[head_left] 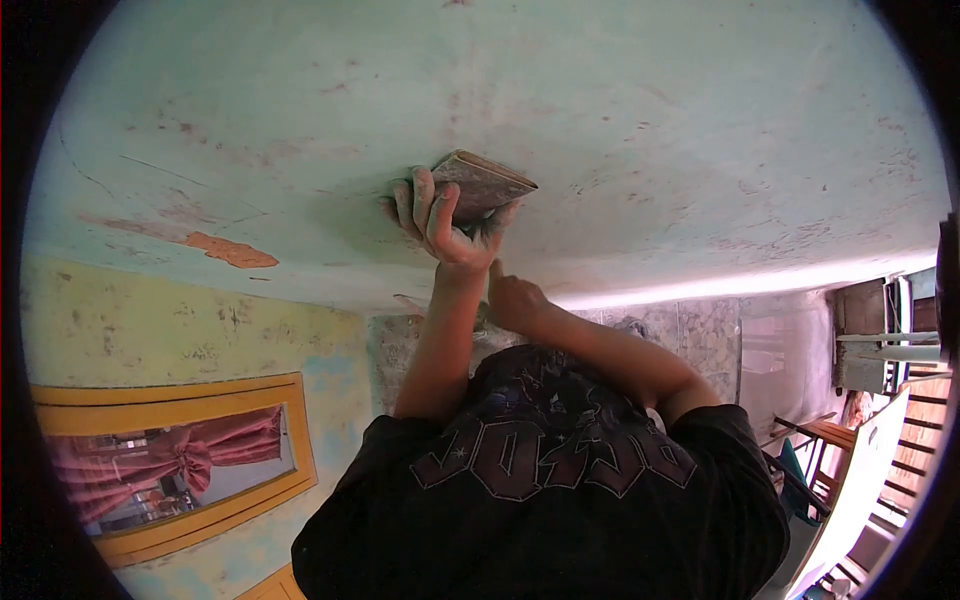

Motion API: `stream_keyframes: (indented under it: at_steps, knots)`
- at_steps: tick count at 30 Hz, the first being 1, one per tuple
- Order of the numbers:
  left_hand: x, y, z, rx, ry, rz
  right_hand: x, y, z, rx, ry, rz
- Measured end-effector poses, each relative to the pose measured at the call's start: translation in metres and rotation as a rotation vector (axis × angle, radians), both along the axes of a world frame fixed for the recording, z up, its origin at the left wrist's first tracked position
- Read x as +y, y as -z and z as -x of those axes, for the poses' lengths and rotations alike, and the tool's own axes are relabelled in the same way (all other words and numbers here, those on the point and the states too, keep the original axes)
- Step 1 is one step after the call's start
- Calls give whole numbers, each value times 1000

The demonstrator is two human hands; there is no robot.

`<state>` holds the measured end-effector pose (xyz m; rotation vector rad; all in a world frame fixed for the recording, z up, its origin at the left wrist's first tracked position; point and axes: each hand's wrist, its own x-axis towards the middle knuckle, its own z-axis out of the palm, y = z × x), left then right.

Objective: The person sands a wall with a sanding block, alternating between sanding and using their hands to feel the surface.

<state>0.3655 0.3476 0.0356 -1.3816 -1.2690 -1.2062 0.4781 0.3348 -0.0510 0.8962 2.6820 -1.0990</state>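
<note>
A flat, dusty block (485, 185) rests against the pale green, scuffed plaster surface (620, 110). My left hand (445, 220) is closed on this block, its dust-covered fingers curled at the left edge and its thumb on the right side. Just below the left wrist is my right hand (515, 303), curled, with one finger pointing up towards that wrist. Whatever the right hand holds, if anything, is hidden. An orange-brown patch of bare plaster (232, 250) shows to the left of the hands.
At the lower left, a yellow-framed window (305, 430) with a red curtain (195, 465) is set in a yellow-green wall (170, 310). Wooden furniture (825, 435) and a bright slatted opening (915, 440) stand at the right. My black shirt (540, 520) fills the lower middle.
</note>
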Motion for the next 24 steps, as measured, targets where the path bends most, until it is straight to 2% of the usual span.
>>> stream_keyframes:
  at_steps: [4,6,12,15,19,21,24]
  knots:
    - [-2,-4,0,40,-43,8,-6,14,2,114,5,-80]
    - [-4,-5,-1,32,-39,17,-7,6,4,-6,-57,18]
    - [-3,-3,0,6,-21,13,-5,18,6,7,4,9]
    - [-1,-3,0,26,-30,3,1,-9,1,17,39,2]
    - [-2,-4,-1,16,-34,6,-2,-2,2,19,6,45]
    - [-2,-7,-1,20,-33,4,-5,-16,-4,58,-14,72]
    - [-1,-8,-3,21,-23,-3,0,-3,-3,161,47,-3]
